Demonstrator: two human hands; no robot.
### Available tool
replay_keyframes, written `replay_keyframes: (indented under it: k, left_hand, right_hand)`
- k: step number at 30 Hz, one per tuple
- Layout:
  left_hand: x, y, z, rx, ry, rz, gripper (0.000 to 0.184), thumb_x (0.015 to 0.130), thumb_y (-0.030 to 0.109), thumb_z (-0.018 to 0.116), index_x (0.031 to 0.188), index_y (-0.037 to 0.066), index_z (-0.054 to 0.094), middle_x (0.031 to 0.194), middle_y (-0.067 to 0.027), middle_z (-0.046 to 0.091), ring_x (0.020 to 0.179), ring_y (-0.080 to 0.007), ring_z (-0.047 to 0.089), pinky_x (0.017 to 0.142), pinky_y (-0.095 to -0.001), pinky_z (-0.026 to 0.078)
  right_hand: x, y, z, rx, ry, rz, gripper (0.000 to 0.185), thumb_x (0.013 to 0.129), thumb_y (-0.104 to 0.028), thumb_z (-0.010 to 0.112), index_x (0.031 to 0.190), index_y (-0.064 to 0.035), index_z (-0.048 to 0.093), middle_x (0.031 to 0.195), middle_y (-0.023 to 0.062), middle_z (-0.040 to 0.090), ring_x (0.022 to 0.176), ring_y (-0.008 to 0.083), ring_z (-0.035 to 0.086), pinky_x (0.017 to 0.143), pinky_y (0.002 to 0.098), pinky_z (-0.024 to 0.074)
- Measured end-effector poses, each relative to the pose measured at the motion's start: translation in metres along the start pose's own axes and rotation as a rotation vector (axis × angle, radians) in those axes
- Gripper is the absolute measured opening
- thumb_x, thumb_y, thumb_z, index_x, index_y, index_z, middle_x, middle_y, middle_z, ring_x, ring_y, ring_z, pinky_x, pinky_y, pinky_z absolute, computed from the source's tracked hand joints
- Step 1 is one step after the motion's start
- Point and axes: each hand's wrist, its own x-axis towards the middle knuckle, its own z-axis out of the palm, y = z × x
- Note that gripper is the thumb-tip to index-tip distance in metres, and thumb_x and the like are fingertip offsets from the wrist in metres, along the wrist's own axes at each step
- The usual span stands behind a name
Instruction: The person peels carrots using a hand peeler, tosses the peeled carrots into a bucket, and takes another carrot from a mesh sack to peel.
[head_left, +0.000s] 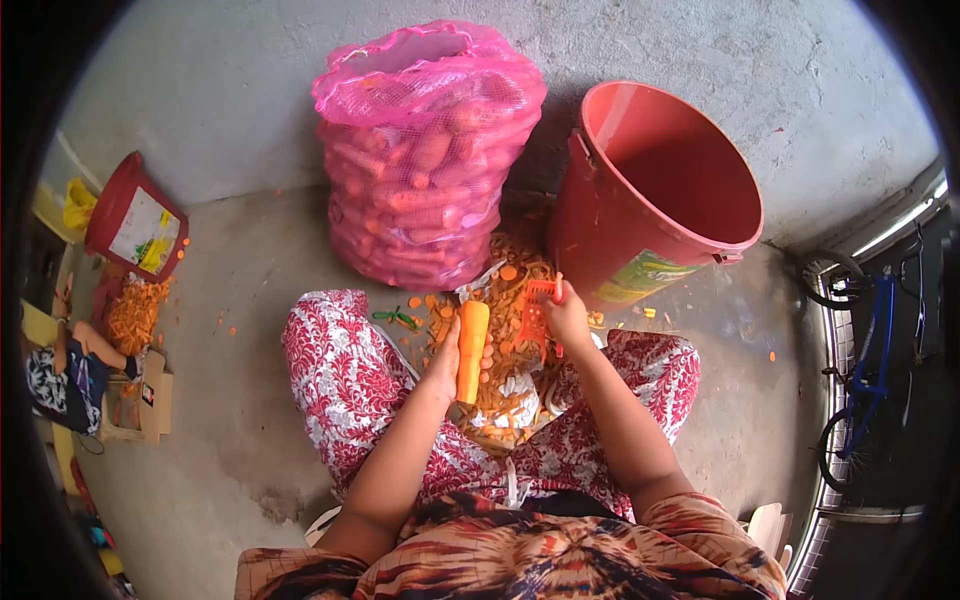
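My left hand [446, 362] is wrapped round a peeled orange carrot [472, 352], held upright with its thick end away from me. In my right hand [568, 318] is an orange-red peeler [538, 308], gripped by its handle a little to the right of the carrot and apart from it. Carrot peelings [508, 345] and cut carrot ends are heaped on the floor between my legs, below both hands. A green string-like piece [396, 318] lies left of the heap.
Ahead stands a pink mesh sack [420, 190] full of carrots, beside a large red bucket [625, 230]. Far left, another person [75, 375] sits near a red tub [130, 215], orange peelings [138, 312] and a cardboard box [155, 395]. A blue bicycle [875, 360] is at right.
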Motion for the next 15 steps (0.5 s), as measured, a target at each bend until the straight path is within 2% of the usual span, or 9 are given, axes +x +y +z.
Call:
replay_keyframes:
  k: [1,2,3,6,10,11,14,15]
  left_hand:
    - [0.001,-0.001,-0.005,0.002,-0.047,-0.009,0.057,0.078,0.062,0.035,0.088,0.008,0.05,0.068,-0.0026,0.047,0.058,-0.0145,0.047,0.047,-0.0288,0.04]
    - [0.003,-0.003,-0.006,0.029,-0.006,0.0,0.057,0.078,0.062,0.035,0.089,0.008,0.05,0.069,-0.0029,0.048,0.059,-0.0148,0.047,0.048,-0.0293,0.04]
    - [0.003,-0.003,-0.005,0.057,0.036,0.011,0.057,0.078,0.062,0.035,0.09,0.008,0.05,0.07,-0.0032,0.049,0.059,-0.0151,0.048,0.048,-0.0298,0.041]
    - [0.001,-0.003,0.0,0.098,0.156,0.096,0.052,0.078,0.058,0.041,0.093,0.008,0.05,0.071,-0.0038,0.05,0.062,-0.0154,0.051,0.05,-0.031,0.044]
    - [-0.001,-0.006,0.0,0.367,0.278,0.184,0.042,0.078,0.044,0.055,0.099,0.008,0.046,0.074,-0.0042,0.051,0.064,-0.0145,0.053,0.053,-0.0305,0.046]
    - [0.003,-0.008,-0.009,0.479,0.305,0.109,0.043,0.075,0.029,0.062,0.104,0.005,0.043,0.079,-0.0061,0.051,0.067,-0.0125,0.053,0.053,-0.0295,0.047]
    - [0.006,-0.017,-0.018,1.482,0.345,-0.095,0.05,0.068,0.024,0.064,0.107,0.001,0.042,0.086,-0.0157,0.056,0.074,-0.0235,0.057,0.061,-0.0365,0.048]
    - [0.003,-0.026,-0.02,1.652,0.307,-0.056,0.053,0.065,0.02,0.065,0.107,0.0,0.04,0.091,-0.0183,0.055,0.08,-0.0254,0.057,0.065,-0.0356,0.047]
  right_hand:
    - [0.003,0.0,-0.002,0.085,0.012,0.045,0.017,0.078,-0.013,0.051,0.089,-0.0001,0.048,0.064,0.0088,0.054,0.049,0.0158,0.049,0.045,0.0295,0.0402]
    - [0.006,0.001,-0.003,0.171,0.026,0.089,0.015,0.079,-0.012,0.051,0.089,-0.0008,0.048,0.063,0.0063,0.052,0.045,0.0121,0.046,0.041,0.0271,0.0383]
    - [0.006,-0.001,-0.003,0.246,0.053,0.082,0.013,0.081,-0.012,0.05,0.089,-0.0026,0.048,0.064,0.0028,0.052,0.04,0.0074,0.041,0.034,0.0228,0.0321]
    - [0.005,-0.004,-0.009,0.267,0.026,0.171,0.021,0.076,-0.016,0.054,0.089,0.0006,0.05,0.071,0.0132,0.057,0.063,0.023,0.056,0.058,0.0326,0.0436]
    - [0.006,0.005,-0.013,-0.136,0.055,0.043,0.024,0.075,-0.017,0.053,0.088,0.0014,0.048,0.074,0.0219,0.057,0.069,0.0369,0.056,0.062,0.041,0.0438]
    - [0.008,0.013,-0.013,-0.177,0.061,0.044,0.024,0.075,-0.018,0.053,0.088,0.0017,0.047,0.075,0.0238,0.057,0.072,0.0394,0.055,0.063,0.0429,0.0434]
    - [0.014,0.027,-0.019,-0.26,0.079,0.098,0.026,0.075,-0.02,0.053,0.088,0.0019,0.046,0.077,0.0261,0.056,0.075,0.0417,0.054,0.066,0.0455,0.0429]
    - [0.016,0.028,-0.022,-0.28,0.084,0.124,0.027,0.075,-0.021,0.053,0.088,0.0019,0.046,0.077,0.0263,0.056,0.076,0.0416,0.054,0.067,0.0459,0.0428]
